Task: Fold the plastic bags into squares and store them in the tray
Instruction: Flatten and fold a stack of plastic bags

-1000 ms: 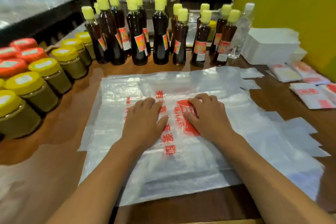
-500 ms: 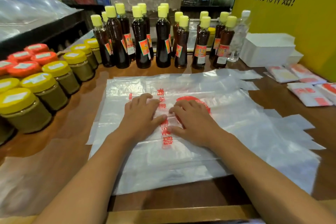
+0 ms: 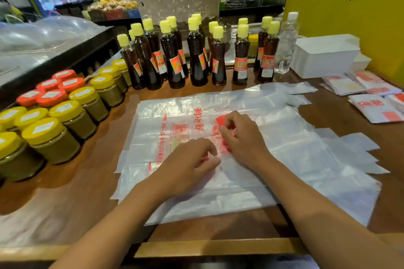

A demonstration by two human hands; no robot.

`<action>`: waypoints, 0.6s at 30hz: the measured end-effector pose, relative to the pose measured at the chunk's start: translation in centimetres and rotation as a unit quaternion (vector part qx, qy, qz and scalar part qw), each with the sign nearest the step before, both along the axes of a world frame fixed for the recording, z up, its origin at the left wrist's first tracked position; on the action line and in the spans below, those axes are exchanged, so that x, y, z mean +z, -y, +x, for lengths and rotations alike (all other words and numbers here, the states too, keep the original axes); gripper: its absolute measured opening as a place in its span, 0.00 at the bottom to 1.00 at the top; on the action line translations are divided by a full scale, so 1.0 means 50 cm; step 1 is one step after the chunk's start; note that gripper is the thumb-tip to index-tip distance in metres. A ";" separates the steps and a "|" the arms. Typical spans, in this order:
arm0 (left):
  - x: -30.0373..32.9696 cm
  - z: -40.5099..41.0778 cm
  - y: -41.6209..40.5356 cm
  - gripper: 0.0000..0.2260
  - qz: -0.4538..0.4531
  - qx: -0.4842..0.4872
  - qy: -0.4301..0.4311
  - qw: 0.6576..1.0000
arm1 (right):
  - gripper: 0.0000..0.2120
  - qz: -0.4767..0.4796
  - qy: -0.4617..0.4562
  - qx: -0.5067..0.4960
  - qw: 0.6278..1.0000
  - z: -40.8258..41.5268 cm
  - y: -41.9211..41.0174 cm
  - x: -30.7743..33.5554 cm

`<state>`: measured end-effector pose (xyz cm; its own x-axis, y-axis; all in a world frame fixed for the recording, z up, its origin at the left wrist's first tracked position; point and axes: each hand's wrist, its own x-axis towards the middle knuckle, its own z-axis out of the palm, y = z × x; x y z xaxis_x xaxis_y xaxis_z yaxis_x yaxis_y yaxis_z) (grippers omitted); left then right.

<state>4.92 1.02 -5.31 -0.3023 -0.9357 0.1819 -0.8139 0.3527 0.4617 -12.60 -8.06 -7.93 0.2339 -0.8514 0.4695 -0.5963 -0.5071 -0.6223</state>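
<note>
Both my hands, left hand (image 3: 188, 165) and right hand (image 3: 242, 137), rest on the stack of clear red-printed plastic bags (image 3: 284, 148) spread flat on the brown wooden counter (image 3: 72, 190). Left of them stand yellow-lidded jars (image 3: 50, 140); beyond them, dark yellow-capped bottles (image 3: 175, 59); far right (behind folded bag squares (image 3: 376, 108)), the white rectangular tray (image 3: 325, 57).

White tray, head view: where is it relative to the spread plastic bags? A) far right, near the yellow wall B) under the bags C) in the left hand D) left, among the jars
A: the white tray stands at the far right of the counter beside the yellow wall, beyond the flat plastic bags.
</note>
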 end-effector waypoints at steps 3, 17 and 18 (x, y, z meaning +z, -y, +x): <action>-0.038 0.023 -0.044 0.17 -0.013 -0.061 0.058 0.996 | 0.06 -0.003 -0.006 0.033 0.999 -0.011 -0.005 0.009; -0.060 0.058 -0.056 0.27 -0.039 -0.059 0.112 0.991 | 0.21 -0.042 -0.281 0.126 0.950 -0.018 -0.027 0.042; -0.058 0.063 -0.058 0.31 -0.016 -0.064 0.123 0.990 | 0.22 0.002 -0.282 0.140 0.949 -0.023 -0.042 0.045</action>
<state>8.10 3.94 -8.24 -0.4572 -0.8816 0.1175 -0.8478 0.4719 0.2420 -13.76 -5.98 -5.67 0.6641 -0.7204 0.1998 -0.6773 -0.6929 -0.2471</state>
